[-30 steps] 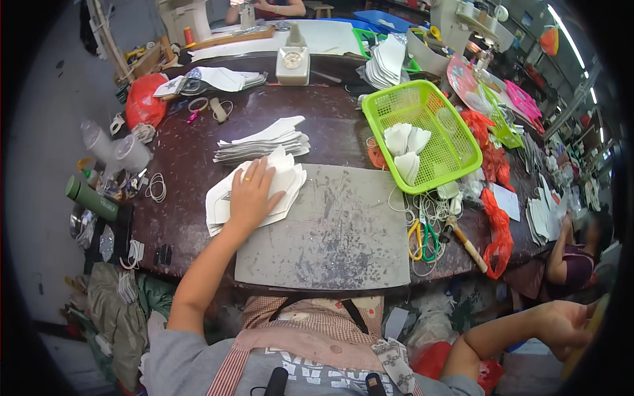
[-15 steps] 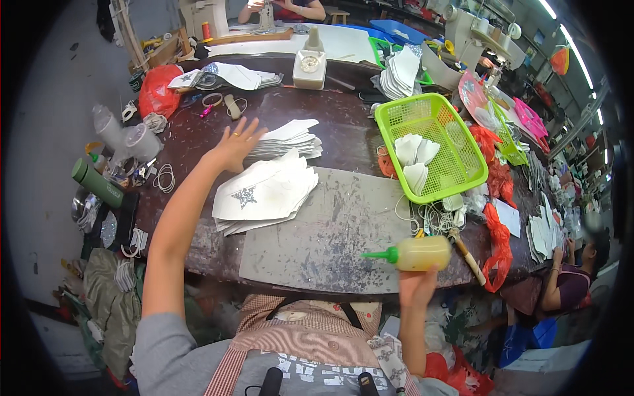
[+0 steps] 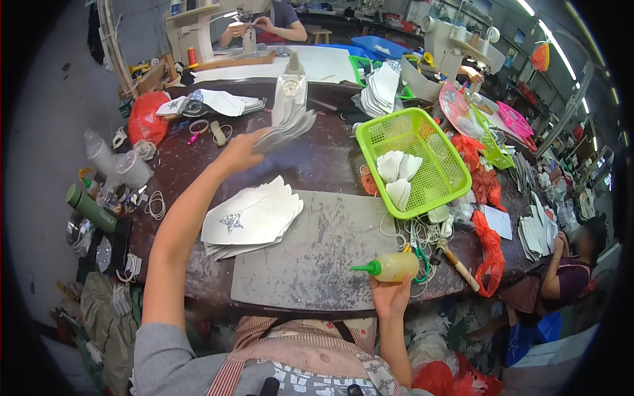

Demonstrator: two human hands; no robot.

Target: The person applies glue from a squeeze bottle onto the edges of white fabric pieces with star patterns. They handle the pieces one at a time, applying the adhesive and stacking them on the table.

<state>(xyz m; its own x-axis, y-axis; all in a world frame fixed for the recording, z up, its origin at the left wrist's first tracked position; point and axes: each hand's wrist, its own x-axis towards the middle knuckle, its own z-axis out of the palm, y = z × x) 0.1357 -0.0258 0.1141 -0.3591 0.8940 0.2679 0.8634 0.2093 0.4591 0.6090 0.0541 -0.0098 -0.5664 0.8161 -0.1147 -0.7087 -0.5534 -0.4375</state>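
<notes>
My left hand (image 3: 240,153) is closed on a stack of thin white cut pieces (image 3: 290,127), lifted above the far part of the dark table (image 3: 323,162). The stack looks slightly blurred. Below it lies a fanned pile of white pieces (image 3: 261,210), the top one with a glittery silver star; it overlaps the left edge of a grey board (image 3: 317,264). My right hand (image 3: 392,297) holds a squeeze bottle (image 3: 397,266) of yellowish liquid over the board's right side. The bottle lies sideways, its green nozzle pointing left.
A green plastic basket (image 3: 457,187) with several white pieces (image 3: 397,169) stands at the right. Near it lie green-handled scissors (image 3: 422,265), a wooden-handled tool (image 3: 460,267) and red plastic bags (image 3: 489,251). A green bottle (image 3: 90,208) stands left. Co-workers sit across (image 3: 284,23) and at far right (image 3: 573,264).
My left hand, spread beside the far stack before, has closed on it and raised it. My right hand and the bottle have shifted slightly left and down. The whole view has tilted a little.
</notes>
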